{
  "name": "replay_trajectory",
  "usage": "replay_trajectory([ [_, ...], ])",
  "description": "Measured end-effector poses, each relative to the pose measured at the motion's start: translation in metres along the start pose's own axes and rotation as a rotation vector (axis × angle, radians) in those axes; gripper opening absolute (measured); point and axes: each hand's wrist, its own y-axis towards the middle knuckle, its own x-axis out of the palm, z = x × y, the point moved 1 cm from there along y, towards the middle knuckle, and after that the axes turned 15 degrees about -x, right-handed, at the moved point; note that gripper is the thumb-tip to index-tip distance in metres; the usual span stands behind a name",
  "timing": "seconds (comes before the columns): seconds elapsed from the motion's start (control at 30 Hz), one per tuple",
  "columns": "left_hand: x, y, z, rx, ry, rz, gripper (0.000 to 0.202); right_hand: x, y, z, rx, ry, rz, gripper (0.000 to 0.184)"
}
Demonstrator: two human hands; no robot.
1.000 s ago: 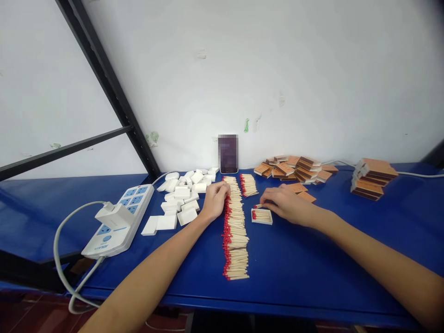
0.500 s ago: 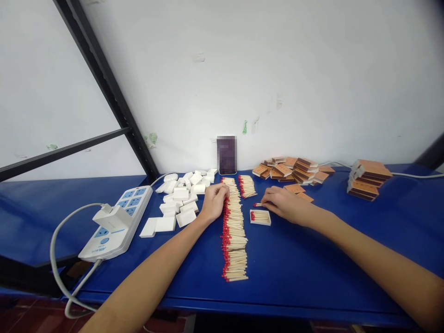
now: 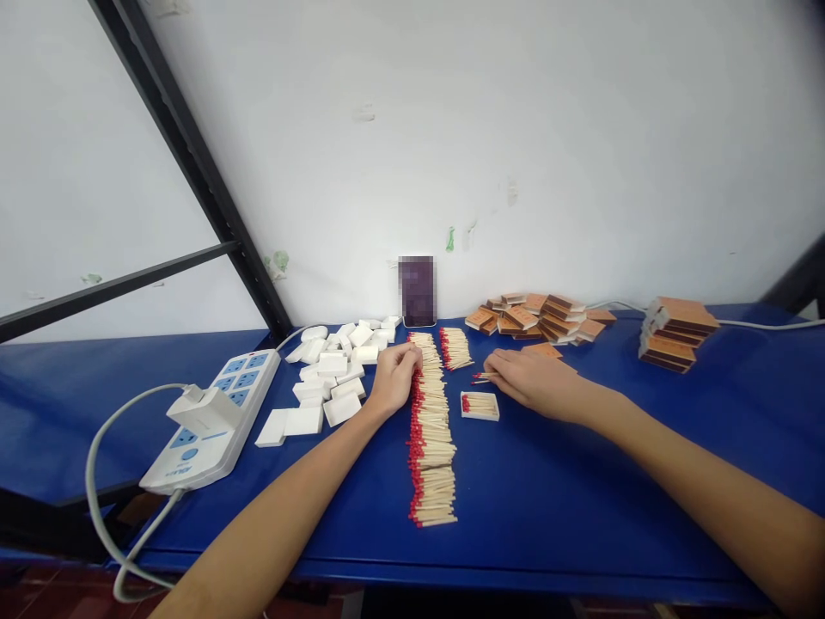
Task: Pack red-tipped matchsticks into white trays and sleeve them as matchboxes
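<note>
A long row of red-headed matches [image 3: 435, 430] runs toward me down the blue table [image 3: 567, 507]. At the row's far left side, my left hand [image 3: 393, 376] rests with bent fingers pressed together by the red heads; whatever they pinch is hidden. My right hand [image 3: 529, 378] is closed on a few loose matches [image 3: 482, 376], their red heads pointing left past the fingertips. Just below those lies a small white matchbox tray [image 3: 480, 418] with several matches in it. A shorter group of matches [image 3: 456, 348] sits between my hands, farther back.
White matchbox trays [image 3: 332, 365] are heaped on the left, near a power strip [image 3: 212, 430] with a plugged-in charger. Orange matchbox sleeves [image 3: 541, 318] pile at the back right, with another stack [image 3: 676, 334] farther right. A phone [image 3: 418, 292] leans against the wall.
More than one match head now shows at my right fingertips, where one showed before. My left hand keeps its place at the row. The whole view has shifted slightly.
</note>
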Motion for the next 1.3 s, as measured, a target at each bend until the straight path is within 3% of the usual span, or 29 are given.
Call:
replay_trajectory([
  [0.27, 0.000, 0.000, 0.001, 0.027, 0.011, -0.001, 0.033, -0.019, 0.001, -0.025, -0.044, 0.224, -0.022, 0.020],
  [0.5, 0.001, 0.000, 0.001, 0.026, 0.027, 0.002, 0.032, -0.018, 0.004, -0.030, -0.069, 0.190, 0.009, 0.015],
  [0.77, 0.002, -0.002, 0.003, 0.035, 0.051, 0.016, 0.032, -0.013, 0.007, -0.030, -0.107, 0.149, 0.041, 0.018],
  [1.3, 0.002, -0.003, 0.003, 0.045, 0.071, 0.010, 0.032, -0.011, 0.000, -0.017, -0.044, 0.324, 0.057, 0.036],
])
